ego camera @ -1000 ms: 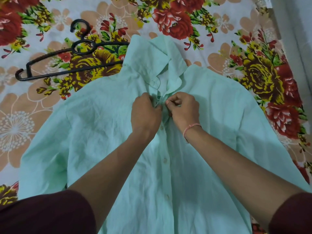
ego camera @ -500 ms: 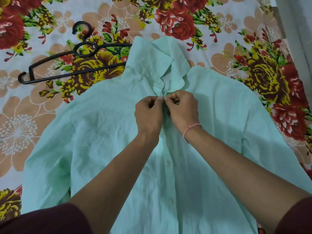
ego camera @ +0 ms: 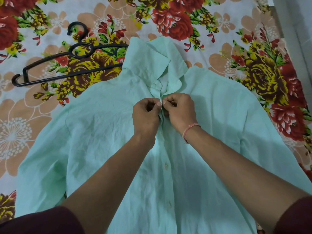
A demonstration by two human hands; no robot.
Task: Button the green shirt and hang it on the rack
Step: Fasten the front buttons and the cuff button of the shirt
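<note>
The pale green shirt [ego camera: 104, 132] lies flat, front up, on a flowered bedsheet, collar at the far end. Its front edges meet down the middle, and two small buttons [ego camera: 166, 166] show below my hands. My left hand [ego camera: 145, 115] and my right hand [ego camera: 181, 110] meet just under the collar [ego camera: 162, 65]. Each pinches one edge of the shirt front between thumb and fingers. The button between my hands is hidden by my fingers. A black plastic hanger [ego camera: 70, 65] lies on the sheet at the upper left, its right end under the shirt's shoulder.
The flowered bedsheet [ego camera: 236, 48] covers the whole surface around the shirt. A pale wall or bed edge [ego camera: 300, 31] runs along the far right. No rack is in view.
My two hands have drawn closer together at the placket below the collar. The view has shifted slightly; the shirt and hanger lie as before.
</note>
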